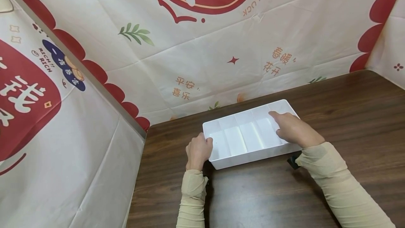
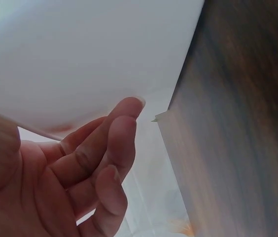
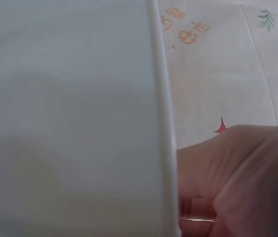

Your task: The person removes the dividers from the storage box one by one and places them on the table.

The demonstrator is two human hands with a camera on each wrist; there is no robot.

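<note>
A white divided tray (image 1: 246,152) lies low over the brown tabletop, its several compartments facing up. At its left end, my left hand (image 1: 198,150) grips the wall, the thumb over the rim; the left wrist view shows the other fingers (image 2: 121,143) bent against the outer wall. My right hand (image 1: 294,129) reaches over the right end, with thumb and index finger hooked over the rightmost divider. In the right wrist view the tray's outer wall (image 3: 75,118) covers most of those fingers. Whether the tray's underside fully touches the table cannot be told.
A wood-grain table (image 1: 253,196) spreads around the tray. Behind it hangs a printed white cloth (image 1: 205,55), close to the tray's far side. Another cloth panel (image 1: 104,157) borders the table at left. A small dark device (image 1: 294,161) sits under the right wrist.
</note>
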